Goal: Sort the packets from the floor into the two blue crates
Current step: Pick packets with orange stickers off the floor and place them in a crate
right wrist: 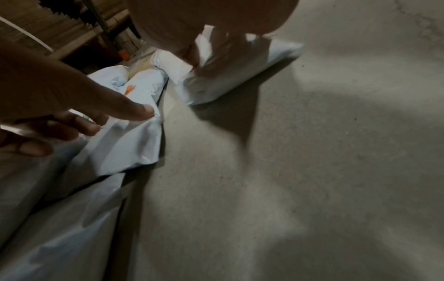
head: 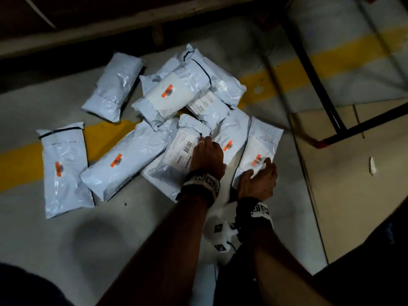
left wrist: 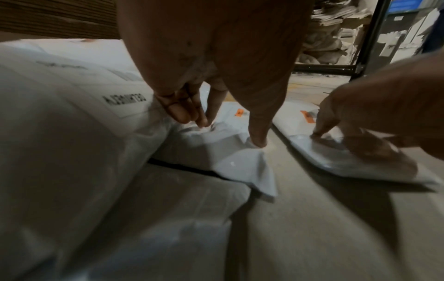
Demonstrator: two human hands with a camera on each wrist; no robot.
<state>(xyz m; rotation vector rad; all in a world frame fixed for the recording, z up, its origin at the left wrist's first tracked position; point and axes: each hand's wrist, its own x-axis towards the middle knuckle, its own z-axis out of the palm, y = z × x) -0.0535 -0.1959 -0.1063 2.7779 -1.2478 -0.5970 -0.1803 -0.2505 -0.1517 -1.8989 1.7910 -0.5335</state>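
Several white plastic packets [head: 176, 93] lie heaped on the grey floor, most with orange stickers. My left hand [head: 207, 153] reaches over a packet with a barcode label [head: 181, 149]. Its fingers and thumb [left wrist: 229, 133] pinch the puckered near corner of the packet beside it [left wrist: 216, 152]. My right hand [head: 258, 171] grips the near end of the rightmost packet [head: 262, 142]. That flat packet [left wrist: 348, 159] is tilted, with a shadow under its raised edge [right wrist: 240, 79]. No blue crate is in view.
A yellow line [head: 19, 164] crosses the floor under the heap. A black metal frame [head: 320, 85] stands at the right over a white bundle [head: 342, 51], with a flat cardboard sheet [head: 353, 173] below it. A wooden beam [head: 88, 25] runs along the back.
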